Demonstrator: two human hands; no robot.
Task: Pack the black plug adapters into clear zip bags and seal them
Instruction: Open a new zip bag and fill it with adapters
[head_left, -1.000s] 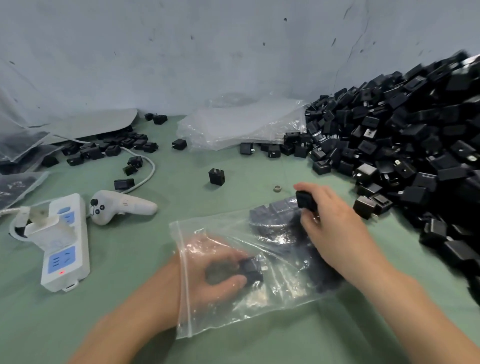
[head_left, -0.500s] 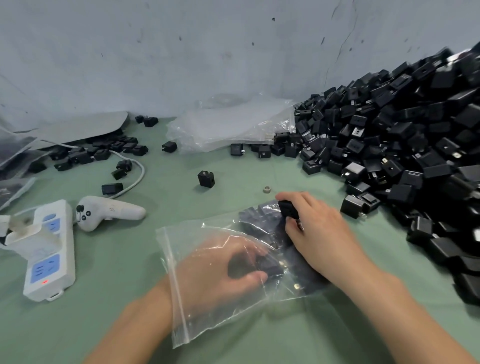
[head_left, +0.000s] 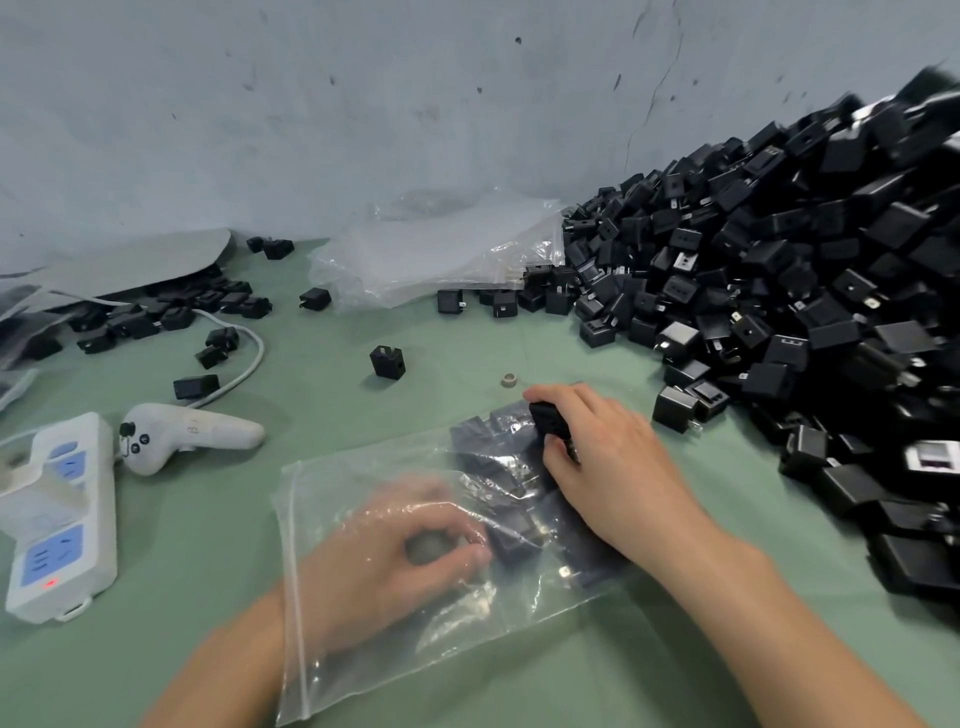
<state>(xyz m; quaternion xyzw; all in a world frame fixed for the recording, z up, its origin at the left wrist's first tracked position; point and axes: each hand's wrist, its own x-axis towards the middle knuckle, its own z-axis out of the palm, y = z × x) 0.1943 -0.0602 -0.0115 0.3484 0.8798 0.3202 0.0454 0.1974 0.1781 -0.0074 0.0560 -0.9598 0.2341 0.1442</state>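
A clear zip bag lay flat on the near middle of the green tabletop. Its mouth was open toward the near left, and several black adapters were bunched in its far right end. One more adapter sat pinched in the right hand over that end. A huge pile of adapters banked up on the right, and spare bags lay at the far middle.

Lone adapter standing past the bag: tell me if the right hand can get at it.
Probably not yet: the right hand pinches another adapter at the zip bag. The cloth to the lone adapter is bare but for a small ring.
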